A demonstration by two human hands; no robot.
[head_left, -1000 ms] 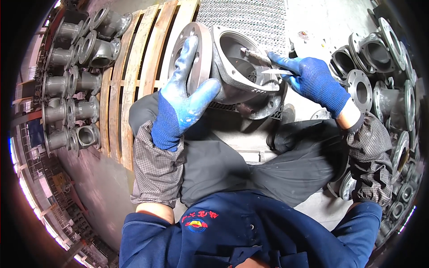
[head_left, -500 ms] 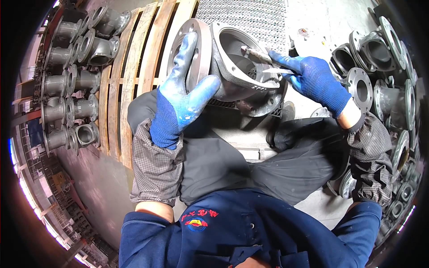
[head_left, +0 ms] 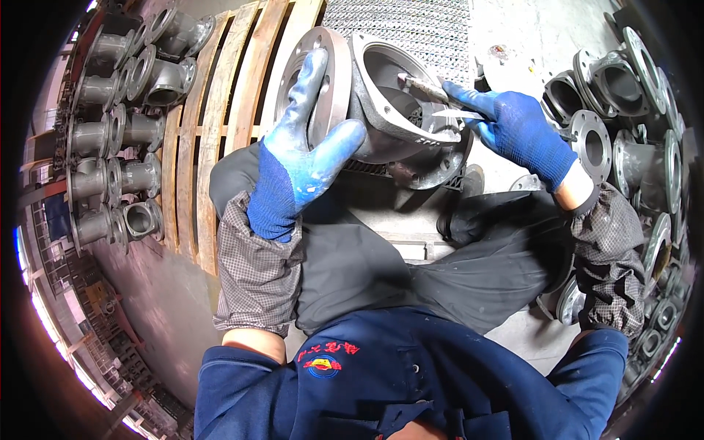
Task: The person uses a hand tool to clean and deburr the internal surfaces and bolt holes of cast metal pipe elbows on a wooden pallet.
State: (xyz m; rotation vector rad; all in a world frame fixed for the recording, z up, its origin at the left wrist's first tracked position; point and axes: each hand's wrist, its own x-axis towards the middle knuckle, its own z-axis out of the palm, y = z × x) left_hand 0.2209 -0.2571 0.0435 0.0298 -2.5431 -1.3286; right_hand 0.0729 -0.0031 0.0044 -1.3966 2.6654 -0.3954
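Observation:
A grey cast-metal valve body sits tilted in front of me, its square opening facing up and its round flange to the left. My left hand, in a blue coated glove, straddles that flange, long fingers along its outer face and thumb on the inner side. Gloved in blue too, my right hand is closed around a pale, pointed, blade-like tool at the opening's right rim. A slim grey-brown piece with a pinkish end reaches over the opening near my index finger; whether it joins the tool cannot be told.
Wooden slats of a pallet lie left of the valve body, with several flanged castings stacked beyond. More castings crowd the right side. A patterned metal grating lies behind the valve body. My knees are close below it.
Both hands keep their places, and the pointed tool stays at the opening's rim. The valve body and left hand appear very slightly higher in the picture.

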